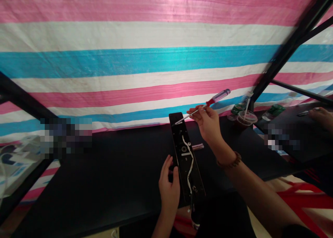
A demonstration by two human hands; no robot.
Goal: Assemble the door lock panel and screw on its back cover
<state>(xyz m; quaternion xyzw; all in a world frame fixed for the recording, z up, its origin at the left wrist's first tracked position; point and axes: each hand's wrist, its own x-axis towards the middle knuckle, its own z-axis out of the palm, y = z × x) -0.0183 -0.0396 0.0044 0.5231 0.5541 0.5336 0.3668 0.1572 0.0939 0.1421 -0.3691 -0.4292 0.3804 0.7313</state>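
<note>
A long black panel (177, 141) lies on the black table, with a white cable (191, 165) running down its length. My right hand (208, 123) grips a screwdriver (212, 101) by its shaft, just below the clear purple and red handle. Its tip points down to the left, at the panel's far end; whether it touches is hard to tell. Beside the panel's left edge rests my left hand (169, 186), fingers apart and holding nothing. A small pinkish object (198, 146) lies against the panel's right side.
A plastic cup with a straw (246, 119) and a bottle (238, 108) stand at the table's (104, 175) back right. Another bottle (275, 109) is on the neighbouring table, where another person's hand (322, 116) shows. Black frame bars (286, 52) and a striped sheet (156, 64) bound the space.
</note>
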